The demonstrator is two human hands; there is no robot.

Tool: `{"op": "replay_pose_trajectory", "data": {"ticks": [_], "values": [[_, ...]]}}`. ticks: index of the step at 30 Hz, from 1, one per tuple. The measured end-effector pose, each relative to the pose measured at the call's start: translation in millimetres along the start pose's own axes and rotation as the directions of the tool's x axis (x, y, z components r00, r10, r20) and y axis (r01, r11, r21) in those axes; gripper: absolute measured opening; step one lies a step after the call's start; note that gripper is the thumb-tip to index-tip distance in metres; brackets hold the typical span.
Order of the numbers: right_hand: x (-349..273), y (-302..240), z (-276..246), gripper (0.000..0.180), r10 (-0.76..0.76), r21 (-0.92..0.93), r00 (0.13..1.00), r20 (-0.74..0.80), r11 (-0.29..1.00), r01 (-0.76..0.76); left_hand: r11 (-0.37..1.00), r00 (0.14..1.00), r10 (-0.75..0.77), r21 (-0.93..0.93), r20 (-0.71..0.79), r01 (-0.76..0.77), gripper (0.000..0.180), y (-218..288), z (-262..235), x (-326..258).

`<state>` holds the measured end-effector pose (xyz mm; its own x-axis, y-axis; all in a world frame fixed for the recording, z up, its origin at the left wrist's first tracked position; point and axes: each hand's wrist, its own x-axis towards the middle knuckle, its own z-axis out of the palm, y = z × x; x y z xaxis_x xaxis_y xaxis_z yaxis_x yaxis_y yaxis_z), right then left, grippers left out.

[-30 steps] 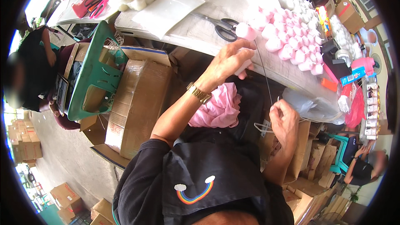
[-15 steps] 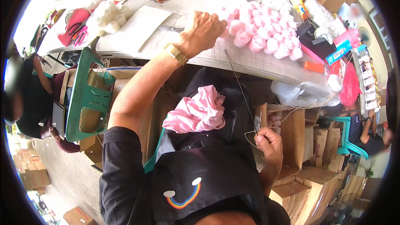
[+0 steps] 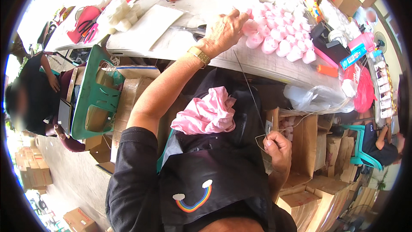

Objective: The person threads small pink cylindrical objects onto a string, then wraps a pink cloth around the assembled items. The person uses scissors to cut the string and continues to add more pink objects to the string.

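My left hand (image 3: 224, 29), with a gold watch on its wrist, is over the table at the left edge of a cluster of small pink candle-like pieces (image 3: 281, 34). Its fingers are curled down, and the fingertips are hidden, so what they grip cannot be made out. Low on the right, my right hand (image 3: 279, 149) pinches the bent lower end of a long thin metal rod (image 3: 248, 79). The rod slants up past the table's front edge, its upper end just below my left hand. A crumpled pink cloth (image 3: 206, 114) lies on my lap.
Scissors (image 3: 189, 29) and a white sheet (image 3: 155, 26) lie on the table (image 3: 201, 0). Green chairs (image 3: 96, 96) stand to the left and right. An open cardboard box (image 3: 302, 141) is beside my right hand. Other people sit at both sides.
My left hand has shifted right and slightly up along the pink pieces. The view has turned a little. My right hand keeps its hold on the rod.
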<state>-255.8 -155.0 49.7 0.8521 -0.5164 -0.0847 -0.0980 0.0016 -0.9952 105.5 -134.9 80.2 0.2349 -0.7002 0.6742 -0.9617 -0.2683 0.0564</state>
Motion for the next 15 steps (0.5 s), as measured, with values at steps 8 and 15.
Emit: {"op": "replay_pose_trajectory", "data": {"ticks": [8, 15], "values": [[1.5, 4.4, 1.1, 0.018, -0.142, 0.2, 0.988, 0.068, 0.972, 0.126, 0.719, 0.871, -0.49, -0.555, 0.019, 0.417, 0.052, 56.1, -67.1, -84.5], [28.8, -4.6, 16.9, 0.017, -0.027, -0.082, 0.868, 0.495, 0.994, 0.078, -0.456, 0.762, -0.348, -0.809, 0.546, 0.371, 0.031, 65.6, -64.4, -118.1]]}}
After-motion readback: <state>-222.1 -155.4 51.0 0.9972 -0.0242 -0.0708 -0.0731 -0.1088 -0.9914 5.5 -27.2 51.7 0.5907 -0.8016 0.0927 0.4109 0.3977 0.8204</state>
